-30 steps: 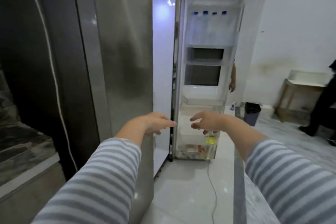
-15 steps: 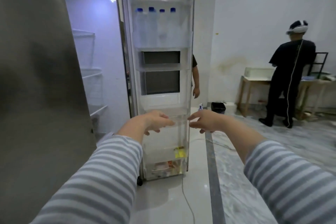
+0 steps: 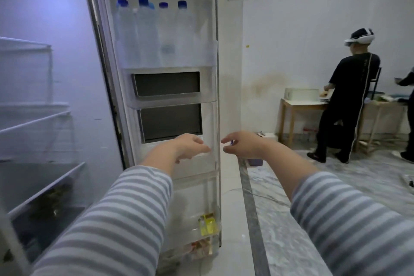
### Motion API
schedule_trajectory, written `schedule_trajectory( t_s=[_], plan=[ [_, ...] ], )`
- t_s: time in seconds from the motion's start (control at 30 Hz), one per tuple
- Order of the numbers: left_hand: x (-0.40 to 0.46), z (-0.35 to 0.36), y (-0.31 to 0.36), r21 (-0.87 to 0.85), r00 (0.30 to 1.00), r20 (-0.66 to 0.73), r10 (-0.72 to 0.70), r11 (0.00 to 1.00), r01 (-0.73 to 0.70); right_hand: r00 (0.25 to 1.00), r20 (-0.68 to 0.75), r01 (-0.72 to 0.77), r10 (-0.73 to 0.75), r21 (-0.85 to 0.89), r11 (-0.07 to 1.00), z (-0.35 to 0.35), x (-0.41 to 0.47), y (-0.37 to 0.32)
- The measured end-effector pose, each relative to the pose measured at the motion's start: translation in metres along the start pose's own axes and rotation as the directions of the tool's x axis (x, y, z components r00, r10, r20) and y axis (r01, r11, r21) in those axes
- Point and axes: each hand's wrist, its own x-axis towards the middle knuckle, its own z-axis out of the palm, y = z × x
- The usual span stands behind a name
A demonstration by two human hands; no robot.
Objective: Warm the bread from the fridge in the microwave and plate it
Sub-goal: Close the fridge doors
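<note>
The fridge stands open in front of me. Its door (image 3: 208, 101) swings out ahead, with several blue-capped water bottles (image 3: 152, 33) in the top bin and packets (image 3: 208, 224) in the lowest bins. The lit fridge interior (image 3: 44, 96) with wire shelves is on the left. No bread is visible. My left hand (image 3: 190, 147) reaches forward in front of the door's middle bin, fingers loosely curled, holding nothing. My right hand (image 3: 240, 144) hovers just past the door's edge, fingers relaxed and empty. Both arms wear striped sleeves.
A person in black with a headset (image 3: 345, 96) stands at a wooden table (image 3: 302, 105) at the back right; a white box-shaped appliance (image 3: 300, 94) sits on it. Another person's arm shows at the far right. A cable runs across the marble floor (image 3: 336, 186).
My view has swung left and closer, so the fridge interior now fills the left. Both hands stay stretched out, still empty, a little farther apart.
</note>
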Motion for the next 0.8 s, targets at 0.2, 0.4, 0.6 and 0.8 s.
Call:
schedule_trajectory(
  t_s=[0.2,0.4,0.6,0.8],
  plan=[
    [0.102,0.012,0.032,0.007,0.977,-0.204,0.063,0.998,-0.063,0.999,0.017,0.045,-0.045,-0.016,0.999,-0.027,0.102,0.074],
    [0.199,0.026,0.079,-0.019,0.859,-0.512,-0.007,1.0,-0.003,0.983,0.08,0.172,-0.167,-0.054,0.984,-0.074,0.208,0.139],
    [0.274,0.033,0.113,0.0,0.545,-0.83,-0.12,0.977,0.214,0.948,0.081,0.311,-0.307,-0.039,0.95,-0.107,0.29,0.166],
    [0.327,0.044,0.121,-0.038,0.394,-0.901,-0.18,0.939,0.343,0.879,0.017,0.477,-0.477,-0.003,0.879,-0.119,0.347,0.17]
  ],
)
